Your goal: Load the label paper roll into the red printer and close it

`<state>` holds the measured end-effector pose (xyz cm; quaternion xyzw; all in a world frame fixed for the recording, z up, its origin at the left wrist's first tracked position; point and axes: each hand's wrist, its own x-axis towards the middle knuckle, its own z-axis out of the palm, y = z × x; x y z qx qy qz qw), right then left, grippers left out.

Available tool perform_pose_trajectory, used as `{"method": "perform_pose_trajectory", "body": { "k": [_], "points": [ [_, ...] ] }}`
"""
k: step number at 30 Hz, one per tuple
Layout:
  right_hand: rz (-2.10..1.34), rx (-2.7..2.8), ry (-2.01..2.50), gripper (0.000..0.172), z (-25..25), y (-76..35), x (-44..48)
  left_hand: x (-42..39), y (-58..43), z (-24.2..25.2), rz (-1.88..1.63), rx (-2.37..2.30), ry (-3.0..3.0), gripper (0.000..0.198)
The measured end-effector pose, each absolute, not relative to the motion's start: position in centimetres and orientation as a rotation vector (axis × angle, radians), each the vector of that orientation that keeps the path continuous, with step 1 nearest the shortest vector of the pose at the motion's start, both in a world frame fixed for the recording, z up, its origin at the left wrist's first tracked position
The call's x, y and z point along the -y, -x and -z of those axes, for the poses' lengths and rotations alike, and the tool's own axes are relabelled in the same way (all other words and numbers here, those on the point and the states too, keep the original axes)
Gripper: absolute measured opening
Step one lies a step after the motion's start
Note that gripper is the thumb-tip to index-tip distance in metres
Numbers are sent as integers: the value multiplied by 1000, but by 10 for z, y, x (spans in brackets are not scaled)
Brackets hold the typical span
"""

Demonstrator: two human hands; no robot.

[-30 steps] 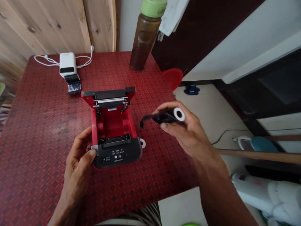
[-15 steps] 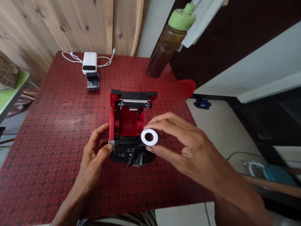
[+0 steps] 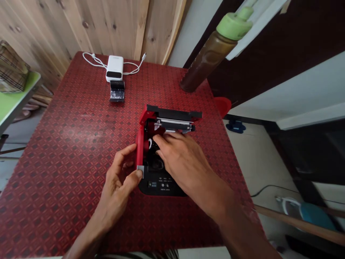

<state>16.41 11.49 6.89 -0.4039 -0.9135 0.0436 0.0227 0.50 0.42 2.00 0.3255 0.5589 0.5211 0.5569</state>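
Observation:
A red and black label printer (image 3: 140, 145) stands on the table, its lid (image 3: 175, 114) raised at the back. My left hand (image 3: 121, 180) grips the printer's left front corner, thumb on the grey tab and fingers against the red side wall. Inside the red bay my right hand (image 3: 183, 158) is closed on a small paper roll (image 3: 150, 144), black outside with a white ring at its end. Most of the roll is hidden behind my fingers. Its loose black end lies near the front edge of the bay, above the control panel (image 3: 163, 184).
A white power bank (image 3: 115, 67) with a white cable sits at the back left, a short black roll (image 3: 117, 90) in front of it. A brown bottle (image 3: 208, 54) with a green cap stands at the back right of the patterned red table (image 3: 67, 144).
My right hand has carried the roll from above the printer's front right down into the open bay, turning palm down. My left hand keeps its hold on the corner. The view has shifted.

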Motion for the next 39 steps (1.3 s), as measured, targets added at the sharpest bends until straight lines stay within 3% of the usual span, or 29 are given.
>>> {"method": "perform_pose_trajectory", "body": {
  "k": [3, 8, 18, 23, 30, 39],
  "points": [
    [-249, 2878, 1335, 31, -69, -161, -123, -4, -5, -20, -1229, -1314, -748, 53],
    [-335, 2861, 1332, 23, -66, -159, -125, -5, -5, -20, -1222, -1308, -750, 52],
    [-727, 2585, 1047, 53, -77, -192, -107, -4, -3, -18, -1240, -1296, -782, 50],
    [-821, 2565, 875, 29, -83, -208, -99, -5, -4, -18, -1258, -1291, -788, 50],
    [-676, 2475, 908, 26, -78, -204, -96, -6, 7, -22, -1291, -1373, -797, 45],
    [-217, 2347, 835, 20, -67, -208, -60, -88, 16, -61, -1434, -1362, -1294, 37]
  ]
}}
